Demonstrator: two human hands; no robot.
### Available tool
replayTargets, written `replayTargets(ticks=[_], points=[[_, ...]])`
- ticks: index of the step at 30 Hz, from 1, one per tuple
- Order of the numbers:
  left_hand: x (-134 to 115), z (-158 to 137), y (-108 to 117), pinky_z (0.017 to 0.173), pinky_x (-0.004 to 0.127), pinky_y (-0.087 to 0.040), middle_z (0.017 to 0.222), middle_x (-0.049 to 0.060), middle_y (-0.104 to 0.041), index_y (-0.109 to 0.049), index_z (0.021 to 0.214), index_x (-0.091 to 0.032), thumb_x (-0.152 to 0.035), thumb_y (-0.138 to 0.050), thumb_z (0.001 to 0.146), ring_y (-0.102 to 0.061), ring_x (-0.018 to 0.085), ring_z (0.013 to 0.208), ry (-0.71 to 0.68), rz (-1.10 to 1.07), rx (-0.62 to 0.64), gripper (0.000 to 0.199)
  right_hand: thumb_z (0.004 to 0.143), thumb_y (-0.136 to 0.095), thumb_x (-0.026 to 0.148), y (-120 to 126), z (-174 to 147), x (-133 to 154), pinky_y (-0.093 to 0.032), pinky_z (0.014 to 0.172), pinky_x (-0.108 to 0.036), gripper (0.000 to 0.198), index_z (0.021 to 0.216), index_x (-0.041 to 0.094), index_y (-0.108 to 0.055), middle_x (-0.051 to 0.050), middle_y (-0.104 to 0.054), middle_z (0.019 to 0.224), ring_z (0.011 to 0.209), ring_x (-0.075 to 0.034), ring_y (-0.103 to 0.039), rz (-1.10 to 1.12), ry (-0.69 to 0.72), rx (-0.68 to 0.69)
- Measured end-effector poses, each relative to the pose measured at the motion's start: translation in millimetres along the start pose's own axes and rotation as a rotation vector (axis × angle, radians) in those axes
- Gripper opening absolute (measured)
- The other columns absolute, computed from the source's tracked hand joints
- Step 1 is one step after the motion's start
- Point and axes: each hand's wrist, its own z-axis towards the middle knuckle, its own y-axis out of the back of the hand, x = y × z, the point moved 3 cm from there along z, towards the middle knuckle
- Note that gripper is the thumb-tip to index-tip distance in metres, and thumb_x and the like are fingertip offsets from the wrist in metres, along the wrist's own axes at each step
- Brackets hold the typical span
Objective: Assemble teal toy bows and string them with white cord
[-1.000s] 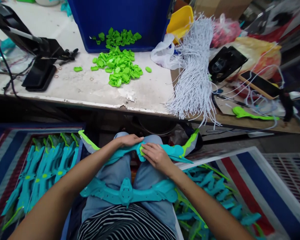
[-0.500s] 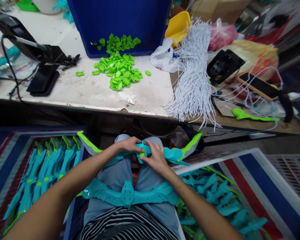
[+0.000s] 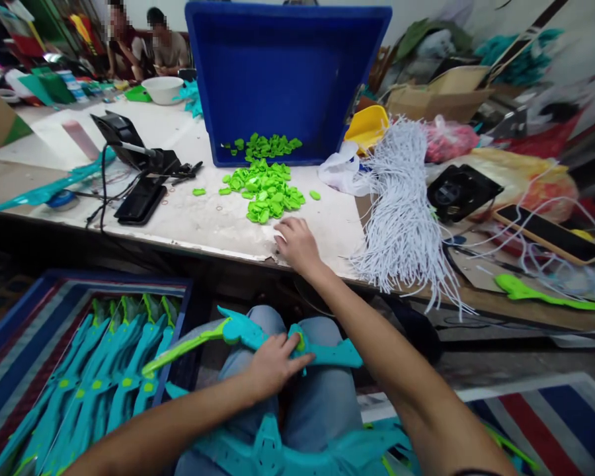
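Observation:
My left hand [image 3: 272,362] grips the middle of a turquoise toy bow [image 3: 245,330] with a lime-green limb, lying across my knees. Part of a green plastic piece [image 3: 301,342] shows at the bow's centre, beside my fingertips. My right hand [image 3: 297,243] is over the table at the near edge of a heap of small lime-green plastic pieces [image 3: 272,198], fingers loosely bent and apart, with nothing visible in them. A second turquoise bow body [image 3: 268,453] rests on my lap, nearer to me.
A blue bin [image 3: 297,73] lies tipped behind the heap. White cords [image 3: 401,211] hang over the table edge at right. A phone stand [image 3: 143,158] stands at left. Strung bows fill a striped crate [image 3: 49,330] at lower left; another striped crate [image 3: 540,423] is at right.
My right hand has let go of the bow and moved forward to the green heap. My left hand keeps the bow, now turned and shifted. The view has tilted up.

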Motion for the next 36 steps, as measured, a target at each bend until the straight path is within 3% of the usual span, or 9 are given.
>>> replayTargets(ticks=[3, 6, 10, 15, 17, 24, 29, 32, 36], points=[[-14.7, -28.8, -10.4, 0.097, 0.047, -0.042, 0.137, 0.014, -0.045, -0.051, 0.128, -0.026, -0.019, -0.049, 0.088, -0.045, 0.031, 0.122, 0.085, -0.076, -0.06, 0.041, 0.09, -0.042, 0.011, -29.1, 50.3, 3.1, -0.04, 0.088, -0.043, 0.026, 0.102, 0.012, -0.065, -0.016, -0.054, 0.127, 0.114, -0.031, -0.044, -0.156, 0.062, 0.08], [-26.8, -62.3, -14.1, 0.093, 0.046, -0.046, 0.122, 0.015, -0.057, -0.052, 0.127, -0.021, -0.026, -0.054, 0.085, -0.053, 0.031, 0.112, 0.306, -0.288, 0.11, 0.043, 0.092, -0.04, 0.009, -36.2, 63.4, 1.2, -0.038, 0.088, -0.042, 0.027, 0.099, 0.012, -0.065, -0.016, -0.054, 0.129, 0.118, -0.03, -0.042, -0.215, 0.116, 0.138], [-36.1, -88.5, -8.0, 0.092, 0.038, -0.047, 0.119, 0.011, -0.062, -0.052, 0.129, -0.021, -0.032, -0.061, 0.078, -0.058, 0.028, 0.107, 0.525, -0.618, 0.397, 0.053, 0.09, -0.046, 0.015, -11.6, 46.6, -16.7, -0.04, 0.083, -0.035, 0.023, 0.104, 0.014, -0.065, -0.012, -0.065, 0.111, 0.105, -0.026, -0.053, -0.155, 0.065, 0.281], [-38.3, -69.2, -1.3, 0.097, 0.036, -0.041, 0.121, 0.011, -0.06, -0.054, 0.128, -0.017, -0.033, -0.056, 0.079, -0.054, 0.026, 0.112, 0.543, -0.747, 0.402, 0.051, 0.085, -0.053, 0.016, 24.3, 13.8, -54.9, -0.043, 0.075, -0.026, 0.024, 0.101, 0.02, -0.071, -0.005, -0.071, 0.095, 0.088, -0.02, -0.062, -0.094, 0.05, 0.673], [-40.1, -55.1, -6.0, 0.097, 0.035, -0.04, 0.125, 0.011, -0.058, -0.053, 0.128, -0.017, -0.033, -0.059, 0.077, -0.053, 0.026, 0.113, 0.539, -0.783, 0.39, 0.055, 0.081, -0.057, 0.015, 30.8, 2.3, -65.5, -0.044, 0.075, -0.026, 0.024, 0.099, 0.021, -0.072, -0.005, -0.071, 0.091, 0.086, -0.02, -0.063, -0.121, 0.038, 0.726], [-26.5, -39.6, -10.6, 0.083, 0.036, -0.044, 0.109, 0.013, -0.064, -0.054, 0.122, -0.012, -0.044, -0.059, 0.076, -0.058, 0.028, 0.097, 0.515, -0.733, 0.463, 0.056, 0.083, -0.06, 0.028, 27.4, -30.4, -67.0, -0.046, 0.083, -0.036, 0.03, 0.109, 0.014, -0.068, -0.013, -0.065, 0.101, 0.092, -0.026, -0.06, -0.113, -0.267, 0.275], [-13.6, -43.3, -1.4, 0.067, 0.026, -0.041, 0.083, 0.004, -0.062, -0.063, 0.098, -0.011, -0.03, -0.057, 0.076, -0.053, 0.018, 0.075, 0.415, -0.919, 0.567, 0.03, 0.083, -0.059, 0.024, 21.7, -65.6, -42.0, -0.042, 0.093, -0.045, 0.018, 0.093, 0.014, -0.07, -0.012, -0.066, 0.097, 0.098, -0.029, -0.057, 0.039, -0.255, 0.088], [-8.8, -44.2, -5.4, 0.063, 0.023, -0.039, 0.076, 0.0, -0.058, -0.063, 0.095, -0.011, -0.033, -0.056, 0.077, -0.048, 0.014, 0.069, 0.521, -1.099, 0.594, 0.029, 0.086, -0.058, 0.03, 31.8, -127.7, 2.1, -0.045, 0.09, -0.041, 0.02, 0.099, 0.018, -0.066, -0.007, -0.066, 0.101, 0.098, -0.024, -0.058, 0.275, -0.083, 0.022], [-6.0, -45.6, -10.6, 0.063, 0.023, -0.037, 0.07, -0.002, -0.055, -0.065, 0.087, -0.011, -0.041, -0.06, 0.075, -0.045, 0.012, 0.067, 0.593, -1.258, 0.606, 0.033, 0.09, -0.052, 0.025, 44.0, -242.8, 75.8, -0.049, 0.082, -0.038, 0.017, 0.1, 0.017, -0.064, -0.009, -0.067, 0.104, 0.096, -0.022, -0.058, 0.411, 0.089, 0.159]])
